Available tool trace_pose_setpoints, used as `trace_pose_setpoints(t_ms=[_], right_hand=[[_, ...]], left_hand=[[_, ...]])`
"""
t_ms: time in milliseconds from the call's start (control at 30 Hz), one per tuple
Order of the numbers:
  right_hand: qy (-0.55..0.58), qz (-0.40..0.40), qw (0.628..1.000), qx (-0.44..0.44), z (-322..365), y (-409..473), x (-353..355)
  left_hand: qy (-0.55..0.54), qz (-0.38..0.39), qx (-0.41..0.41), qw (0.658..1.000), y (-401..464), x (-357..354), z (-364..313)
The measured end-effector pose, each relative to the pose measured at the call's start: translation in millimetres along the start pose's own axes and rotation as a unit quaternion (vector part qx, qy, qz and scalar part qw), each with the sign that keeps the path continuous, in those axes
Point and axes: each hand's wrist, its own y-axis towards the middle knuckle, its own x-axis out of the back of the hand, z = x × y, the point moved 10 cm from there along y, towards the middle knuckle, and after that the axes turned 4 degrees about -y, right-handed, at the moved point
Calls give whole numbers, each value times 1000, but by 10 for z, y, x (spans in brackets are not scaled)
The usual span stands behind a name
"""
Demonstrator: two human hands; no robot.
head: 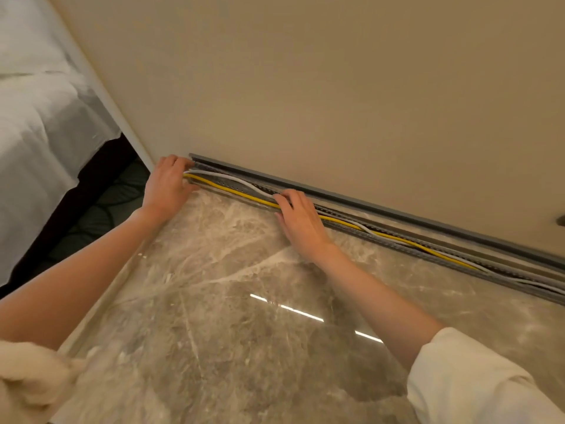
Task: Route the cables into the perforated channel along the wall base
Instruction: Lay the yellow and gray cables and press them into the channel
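Cables (232,191) already lie lengthwise in the channel (397,240) running along the wall base, left hand (166,186) pinching them at its end, right hand (301,218) pressing flat further along.

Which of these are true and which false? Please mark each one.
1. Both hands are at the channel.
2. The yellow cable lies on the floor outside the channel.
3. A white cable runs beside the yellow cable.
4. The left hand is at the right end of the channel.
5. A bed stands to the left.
1. True. The left hand and the right hand both rest at the channel.
2. False. The yellow cable lies inside the channel, not on the floor.
3. True. The white cable runs alongside it.
4. False. The left hand is at the channel's left end, near the wall corner.
5. True. The bed is at the left.
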Motion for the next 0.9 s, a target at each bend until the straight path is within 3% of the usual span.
trace_pose_setpoints(t_ms=[100, 433, 567, 767, 900], right_hand=[[-1, -9, 1000, 6, 53, 106, -12], [19, -48, 998, -26, -217, 56, -13], [68, 10, 995, -65, -382, 56, -92], [-9, 70, 998, 6, -279, 87, -64], [-3, 97, 995, 39, -270, 95, -103]], left_hand=[[-14, 14, 46, 999, -3, -32, 211], [-58, 45, 91, 993, 68, -209, 467], [-88, 40, 142, 985, 67, -265, 534], [-72, 38, 118, 990, 99, -240, 480], [-2, 62, 44, 997, 137, -117, 341]])
